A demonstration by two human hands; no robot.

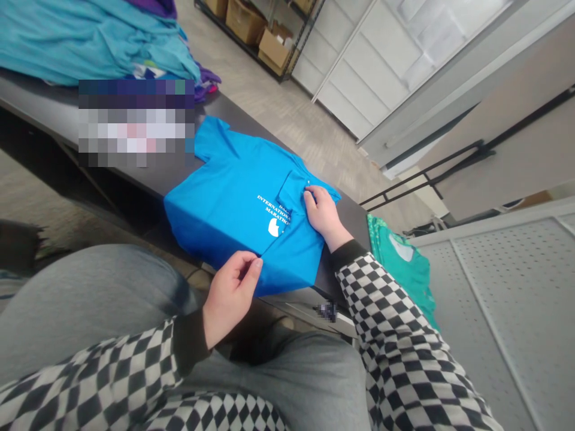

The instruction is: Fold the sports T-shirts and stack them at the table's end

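Observation:
A bright blue T-shirt (224,185) with white lettering and a white print lies across the dark table (159,173), its near part draping over the front edge. One side of it is folded over, partly covering the lettering. My left hand (231,293) pinches the fold's near edge between thumb and fingers. Farther right, my right hand (321,209) is closed on the folded layer near the sleeve, fingertips pressed together on the cloth.
A heap of turquoise and purple garments (94,45) covers the table's far left. Green folded shirts (404,254) lie at the right end, beside a grey perforated panel (507,299). Cardboard boxes (274,48) stand on a rack behind. A pixelated patch hides part of the left tabletop.

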